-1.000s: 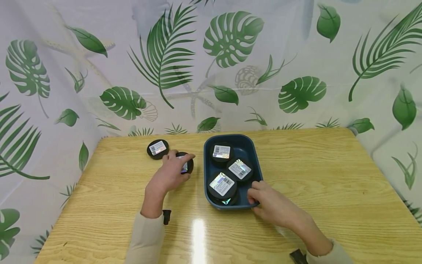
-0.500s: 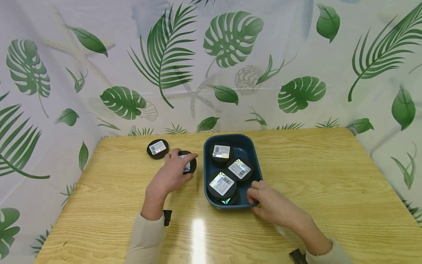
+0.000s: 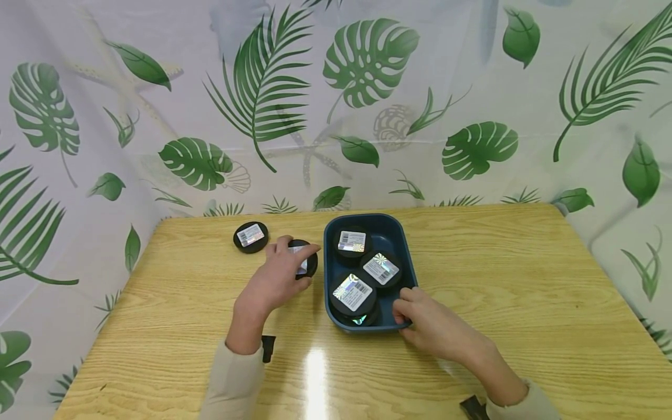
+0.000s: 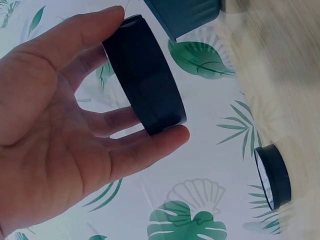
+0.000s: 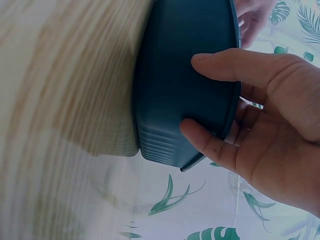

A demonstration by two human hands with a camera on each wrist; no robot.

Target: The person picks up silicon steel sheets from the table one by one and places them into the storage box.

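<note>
My left hand (image 3: 270, 277) grips a round black flat container (image 3: 312, 263) with a white label, just left of the blue bin. In the left wrist view, thumb and fingers hold the same container (image 4: 145, 75) by its edge, seemingly clear of the tabletop. My right hand (image 3: 436, 326) grips the near right corner of the blue bin (image 3: 396, 233); in the right wrist view, its thumb and a finger press the bin's outer wall (image 5: 180, 90) while other fingers go behind the rim. Inside the bin lie several similar labelled black containers (image 3: 353, 293), some stacked.
Another labelled black container (image 3: 251, 237) lies on the wooden table (image 3: 499, 262), at the back left. A leaf-patterned cloth (image 3: 294, 116) hangs behind the table and along both sides.
My left hand has moved slightly to the right with the black container, closer to the bin. My right hand and the bin stay where they were.
</note>
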